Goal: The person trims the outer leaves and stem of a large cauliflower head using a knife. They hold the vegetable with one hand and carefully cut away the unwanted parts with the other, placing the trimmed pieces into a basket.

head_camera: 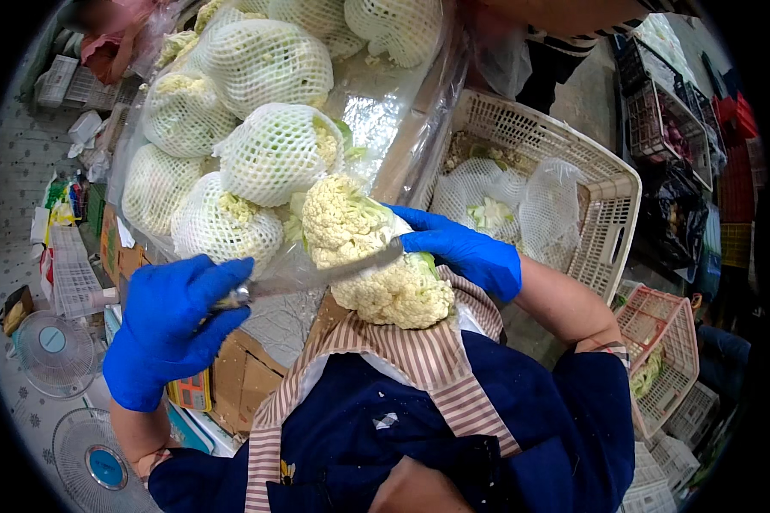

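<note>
My left hand (173, 327), in a blue glove, grips the handle of a knife (321, 276). The blade, somewhat blurred, reaches across to a cauliflower head (353, 221) and lies between its upper part and a lower clump of florets (394, 295). Gloved in blue as well, my right hand (462, 247) holds the cauliflower from the right side, its fingers near the blade's tip. How deep the blade sits in the head I cannot tell. Just beyond are several cauliflowers in white foam netting (279, 154), heaped on clear plastic sheeting (366, 122).
On the right stands a white plastic crate (545, 128) with empty foam nets (548, 211) and trimmings inside. A pink crate (658, 346) holds leafy scraps. Fans (54, 353) stand at the left, near cardboard (244, 378). Other people (112, 48) are at the far side.
</note>
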`<state>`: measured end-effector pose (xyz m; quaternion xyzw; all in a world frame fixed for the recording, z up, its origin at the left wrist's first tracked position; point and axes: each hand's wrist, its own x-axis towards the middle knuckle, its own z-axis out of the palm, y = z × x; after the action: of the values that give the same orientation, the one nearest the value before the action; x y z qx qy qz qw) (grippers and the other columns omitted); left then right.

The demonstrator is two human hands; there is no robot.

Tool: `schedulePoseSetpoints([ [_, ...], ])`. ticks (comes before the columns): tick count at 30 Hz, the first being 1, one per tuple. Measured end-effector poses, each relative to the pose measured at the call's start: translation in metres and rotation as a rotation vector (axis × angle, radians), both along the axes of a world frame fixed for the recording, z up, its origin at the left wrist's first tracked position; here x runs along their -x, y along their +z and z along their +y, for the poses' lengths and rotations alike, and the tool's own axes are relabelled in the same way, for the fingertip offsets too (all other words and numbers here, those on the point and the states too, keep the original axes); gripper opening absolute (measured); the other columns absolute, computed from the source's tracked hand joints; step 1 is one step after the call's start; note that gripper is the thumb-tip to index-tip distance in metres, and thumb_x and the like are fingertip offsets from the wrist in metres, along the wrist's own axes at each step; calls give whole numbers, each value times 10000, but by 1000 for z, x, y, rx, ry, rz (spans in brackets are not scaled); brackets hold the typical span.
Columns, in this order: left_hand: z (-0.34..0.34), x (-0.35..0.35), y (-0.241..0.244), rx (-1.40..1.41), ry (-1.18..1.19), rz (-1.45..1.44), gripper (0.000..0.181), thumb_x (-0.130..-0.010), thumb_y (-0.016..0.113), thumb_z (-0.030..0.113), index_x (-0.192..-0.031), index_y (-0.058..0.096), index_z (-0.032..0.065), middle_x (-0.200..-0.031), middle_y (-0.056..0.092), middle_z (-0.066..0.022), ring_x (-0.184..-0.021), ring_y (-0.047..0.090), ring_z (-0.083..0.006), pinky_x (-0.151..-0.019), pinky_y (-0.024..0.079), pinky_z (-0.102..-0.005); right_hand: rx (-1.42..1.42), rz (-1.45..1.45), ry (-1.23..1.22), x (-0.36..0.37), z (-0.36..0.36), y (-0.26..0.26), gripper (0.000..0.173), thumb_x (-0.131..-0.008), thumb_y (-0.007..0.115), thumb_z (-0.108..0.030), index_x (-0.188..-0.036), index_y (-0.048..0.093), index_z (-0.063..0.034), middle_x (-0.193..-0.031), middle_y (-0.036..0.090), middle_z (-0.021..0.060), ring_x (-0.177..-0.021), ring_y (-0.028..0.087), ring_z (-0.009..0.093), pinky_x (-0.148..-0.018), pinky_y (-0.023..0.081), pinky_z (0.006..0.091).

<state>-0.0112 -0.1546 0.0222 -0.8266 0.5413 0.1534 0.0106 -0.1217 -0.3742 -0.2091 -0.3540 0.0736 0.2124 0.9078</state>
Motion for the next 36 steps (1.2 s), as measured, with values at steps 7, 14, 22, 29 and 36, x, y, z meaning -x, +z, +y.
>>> schedulePoseSetpoints([
  [7, 2, -11, -7, 271, 138, 83, 236, -656, 726, 98, -841, 585, 56, -704, 571, -84, -593, 572, -220, -542, 443, -297, 334, 38, -16, -8, -6, 43, 757, -681, 707, -189, -1337, 350, -60, -901, 604, 74, -728, 556, 103, -581, 412, 212],
  [14, -27, -3, -27, 190, 18, 264, 215, -686, 711, 198, -838, 590, 105, -726, 586, -86, -626, 580, -278, -524, 442, -327, 415, -120, -38, -13, -4, 49, 677, -690, 680, -65, -1295, 386, 18, -1064, 588, 117, -890, 574, 139, -807, 466, 263],
  [22, -42, 6, -51, 191, -236, 128, 332, -659, 706, 172, -968, 590, 144, -743, 596, -62, -661, 602, -264, -547, 462, -333, 408, 87, 38, -8, 0, 63, 715, -664, 704, -152, -1292, 400, 2, -1042, 588, 115, -856, 575, 152, -747, 458, 253],
  [29, -66, 6, -48, 23, -397, 57, 229, -658, 666, 168, -857, 560, 128, -856, 546, -46, -802, 574, -252, -565, 461, -365, 396, 101, 66, -6, 1, 65, 668, -681, 686, -170, -1288, 432, -57, -994, 608, 70, -780, 580, 124, -630, 450, 231],
  [36, -79, -2, -55, 18, -542, 84, 221, -665, 659, 175, -853, 566, 104, -906, 550, -54, -865, 555, -256, -593, 474, -366, 395, 110, 104, -3, 1, 57, 644, -700, 670, -208, -1291, 440, -95, -981, 611, 56, -763, 579, 108, -614, 443, 222],
])
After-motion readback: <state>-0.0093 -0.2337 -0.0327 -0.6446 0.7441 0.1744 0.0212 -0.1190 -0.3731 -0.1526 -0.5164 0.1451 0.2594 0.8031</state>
